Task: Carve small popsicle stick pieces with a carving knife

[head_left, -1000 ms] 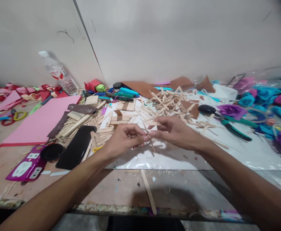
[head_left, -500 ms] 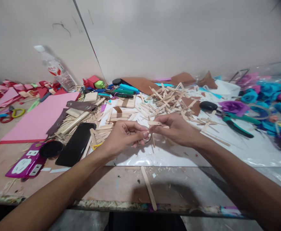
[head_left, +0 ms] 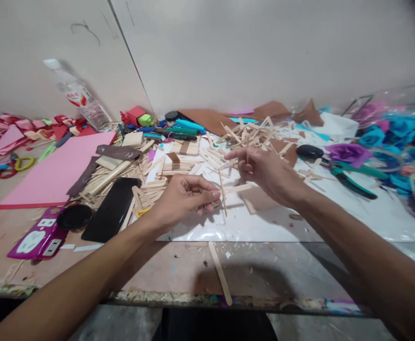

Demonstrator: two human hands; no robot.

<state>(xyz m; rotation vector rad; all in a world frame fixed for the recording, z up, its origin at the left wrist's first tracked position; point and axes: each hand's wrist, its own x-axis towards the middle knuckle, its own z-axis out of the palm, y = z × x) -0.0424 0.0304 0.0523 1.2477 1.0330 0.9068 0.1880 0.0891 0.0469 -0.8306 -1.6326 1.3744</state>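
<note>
- My left hand point(head_left: 184, 196) is pinched shut, thumb against fingertips, on a small stick piece point(head_left: 222, 192) that stands nearly upright just past the fingertips; held at its low end like that, the top stays free. There seems to be a thin clear ring by the same fingertips, but I cannot make it out.
- My right hand point(head_left: 264, 170) hovers over the stick pile point(head_left: 250, 137), fingers loosely curled with the forefinger pointing left. I cannot tell whether it pinches a stick point(head_left: 247, 154) that shows at the fingers or is merely in front of it.
- Both hands work above the clear plastic sheet point(head_left: 335, 213), which covers the table point(head_left: 179, 272) here, likely to keep glue or scraps off the wood.
- The pile lies just beyond the right hand, within easy reach; flat glued panels point(head_left: 186, 149) lie beside it to the left.
- A lone stick point(head_left: 221, 273) lies on the bare table near the front edge, well apart from the hands.
- The pliers point(head_left: 349, 180) rest to the right on the sheet, beside the paper flowers point(head_left: 349, 154).
- Left of the sheet: a phone point(head_left: 113, 208), a black lid point(head_left: 74, 218), a purple socket strip point(head_left: 39, 239) and a pink sheet point(head_left: 58, 173), all kept out of the working spot.
- A bottle point(head_left: 77, 97) leans at the wall.
</note>
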